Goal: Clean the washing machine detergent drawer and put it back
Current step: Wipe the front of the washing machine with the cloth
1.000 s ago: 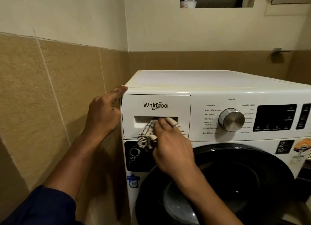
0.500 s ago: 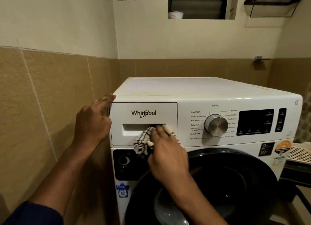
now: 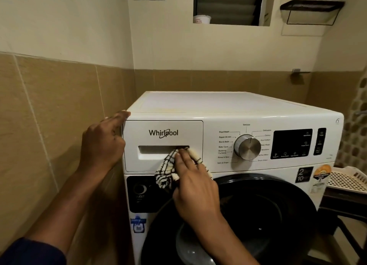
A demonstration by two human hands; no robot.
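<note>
- Detergent drawer [image 3: 143, 137]: sits closed in its slot at the top left of the washing machine [image 3: 218, 104], its front flush with the control panel.
- Right hand [image 3: 190, 177]: fingers straight and laid close together, pressing a checked cloth [image 3: 165, 173] against the right end of the drawer's handle recess. The thumb is hidden, so I cannot tell whether it also pinches the cloth.
- Flat fingers probably spread the pressure and push the fabric into the recess, where grime would collect. The loose part of the cloth bunches and hangs below the hand, over the drawer's lower edge.
- Left hand [image 3: 103, 143]: fingers loosely spread and holding nothing. The fingertips touch the machine's top left corner, just beside the drawer's edge. Likely a brace, steadying the body against the wiping push.
- Judgement: with the drawer seated, the step in hand looks like a wipe of its front, late in the task.
- Dial [image 3: 247, 147] and round door [image 3: 258, 215]: not touched by either hand.
</note>
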